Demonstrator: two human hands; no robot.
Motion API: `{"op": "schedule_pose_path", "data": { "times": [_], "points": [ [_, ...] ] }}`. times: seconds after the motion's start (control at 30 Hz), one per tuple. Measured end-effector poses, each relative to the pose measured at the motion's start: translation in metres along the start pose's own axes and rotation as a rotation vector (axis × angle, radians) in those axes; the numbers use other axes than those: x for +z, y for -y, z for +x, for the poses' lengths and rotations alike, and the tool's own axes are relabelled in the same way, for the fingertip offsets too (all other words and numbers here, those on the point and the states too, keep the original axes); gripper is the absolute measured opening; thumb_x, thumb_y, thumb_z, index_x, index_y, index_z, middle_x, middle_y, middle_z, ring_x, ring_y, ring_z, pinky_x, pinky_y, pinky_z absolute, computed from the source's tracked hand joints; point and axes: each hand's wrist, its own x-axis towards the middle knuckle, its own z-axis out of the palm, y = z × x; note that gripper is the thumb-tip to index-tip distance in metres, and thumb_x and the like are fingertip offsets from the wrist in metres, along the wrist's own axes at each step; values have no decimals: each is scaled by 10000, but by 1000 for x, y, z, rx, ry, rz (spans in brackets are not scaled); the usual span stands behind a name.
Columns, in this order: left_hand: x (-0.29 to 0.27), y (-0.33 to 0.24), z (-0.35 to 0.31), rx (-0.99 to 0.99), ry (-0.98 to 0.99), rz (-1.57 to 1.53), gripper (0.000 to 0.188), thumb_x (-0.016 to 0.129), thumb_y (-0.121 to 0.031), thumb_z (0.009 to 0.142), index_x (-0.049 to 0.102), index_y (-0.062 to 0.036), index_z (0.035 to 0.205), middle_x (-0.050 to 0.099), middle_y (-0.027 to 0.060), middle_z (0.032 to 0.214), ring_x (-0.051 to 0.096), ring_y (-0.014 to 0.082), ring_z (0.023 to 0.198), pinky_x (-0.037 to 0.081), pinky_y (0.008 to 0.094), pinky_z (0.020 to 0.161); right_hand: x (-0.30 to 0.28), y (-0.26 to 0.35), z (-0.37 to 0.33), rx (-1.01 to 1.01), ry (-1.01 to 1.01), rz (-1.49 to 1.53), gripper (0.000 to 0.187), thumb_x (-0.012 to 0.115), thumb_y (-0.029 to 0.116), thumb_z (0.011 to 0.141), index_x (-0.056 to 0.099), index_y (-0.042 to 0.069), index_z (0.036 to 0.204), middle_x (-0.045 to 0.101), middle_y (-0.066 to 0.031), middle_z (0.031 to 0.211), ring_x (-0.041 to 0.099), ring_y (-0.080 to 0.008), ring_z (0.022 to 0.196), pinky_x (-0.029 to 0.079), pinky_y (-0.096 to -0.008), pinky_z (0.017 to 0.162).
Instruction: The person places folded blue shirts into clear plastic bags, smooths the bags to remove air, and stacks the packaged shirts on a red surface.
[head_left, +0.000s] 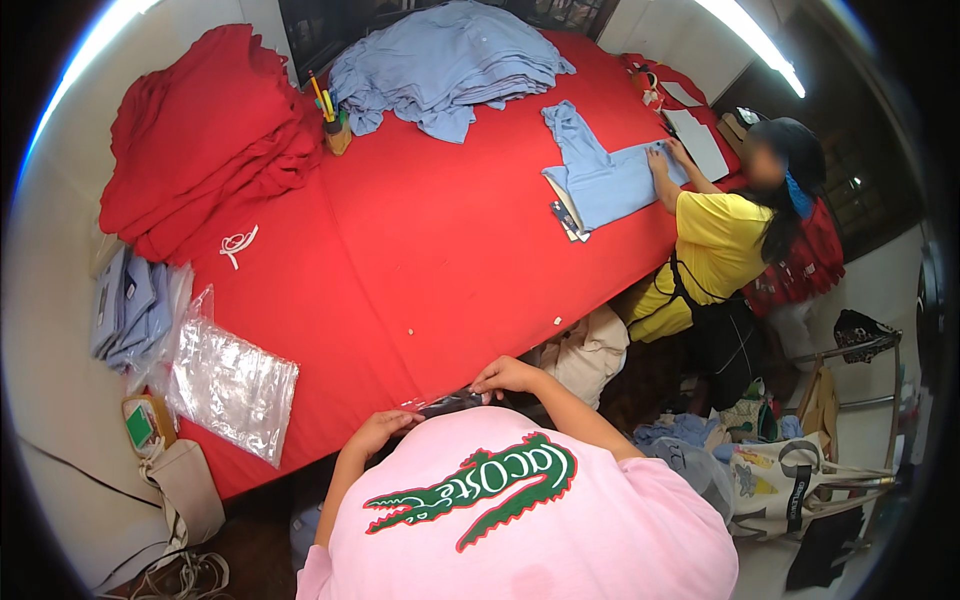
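Observation:
At the near edge of the red-covered table [440, 285], my left hand [380, 428] and my right hand [505, 376] are both closed at the two ends of a dark, shiny strip [452, 404]. It may be plastic film, but most of it is hidden behind my pink shirt [540, 545], so its kind is unclear. The right fingers pinch its upper end. Only the tips of the left fingers show at the other end. A flat pile of clear plastic bags [235, 385] lies on the table to the left of my left hand.
Red fabric [210, 140] is heaped at the far left, blue shirts [450, 60] at the back. Folded blue garments [130, 305] stand by the left wall. On the right, a co-worker in yellow [725, 240] handles a blue shirt [610, 185]. A pen holder [337, 132] stands near the back.

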Motion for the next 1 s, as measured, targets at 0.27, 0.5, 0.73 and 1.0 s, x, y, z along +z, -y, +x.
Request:
{"op": "schedule_pose_path", "data": {
  "times": [0.27,0.5,0.73,1.0],
  "points": [
    [5,-7,-4,43,-5,101,386,554,-277,1115,743,12,1289,767,133,1247,706,241,1183,503,377,1103,-3,-3,-13,124,3,-253,162,792,180,941,859,76,1044,812,-39,885,751,-118,776,563,-275,657],
    [2,-3,-1,75,-23,28,411,542,-274,1122,691,42,1338,745,176,1305,699,282,1252,504,394,1137,-13,44,-9,-283,-210,-381,96,853,107,826,839,62,909,741,-73,909,720,-197,886,572,-354,839],
    [5,-10,1,77,-39,-3,416,541,-249,1121,658,76,1353,734,231,1304,704,317,1263,503,395,1145,-37,13,7,-186,-140,200,125,850,74,851,764,1,904,789,-90,940,657,-145,657,550,-281,642],
    [7,-3,2,73,-67,-39,403,547,-243,1119,663,77,1335,742,234,1284,727,321,1220,527,394,1117,-38,7,2,-81,-116,263,139,808,102,913,744,7,993,789,-95,903,618,-92,580,495,-235,538]
  ]
}}
